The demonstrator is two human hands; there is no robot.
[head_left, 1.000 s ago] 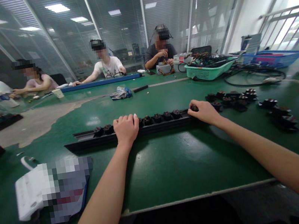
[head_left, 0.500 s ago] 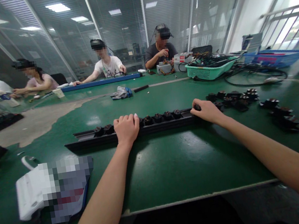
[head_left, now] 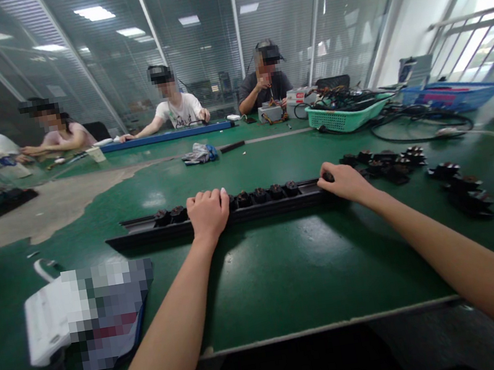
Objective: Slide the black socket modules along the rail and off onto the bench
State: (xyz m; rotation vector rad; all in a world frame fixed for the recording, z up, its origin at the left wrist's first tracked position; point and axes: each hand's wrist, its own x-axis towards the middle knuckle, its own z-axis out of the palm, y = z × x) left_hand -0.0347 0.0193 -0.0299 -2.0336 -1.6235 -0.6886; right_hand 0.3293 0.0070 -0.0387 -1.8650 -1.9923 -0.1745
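Observation:
A long black channel-shaped rail [head_left: 152, 236] lies lengthwise on the green table, with several round black parts [head_left: 260, 195] seated in a row along it. My left hand [head_left: 208, 213] is closed over the rail left of its middle, fingers bent across the far side. Near the rail's right end, my right hand [head_left: 344, 182] pinches a small dark part [head_left: 328, 177], mostly hidden by the fingers. Between that hand and the seated row, a short stretch of the channel shows. Loose black parts with shiny metal pieces [head_left: 386, 161] lie just right of my right hand.
More loose black parts [head_left: 468, 190] lie farther right. A white device [head_left: 46, 323] and a partly blurred packet [head_left: 131, 316] sit front left. Beyond are a crumpled glove-like cloth [head_left: 199, 153], a green basket [head_left: 344, 118] of cables and a blue bar [head_left: 164, 137]. Several people sit opposite.
My hands and the rail have barely moved. Another person's hand and a dark object have left the left edge. The person in dark clothing opposite has raised a hand toward the face.

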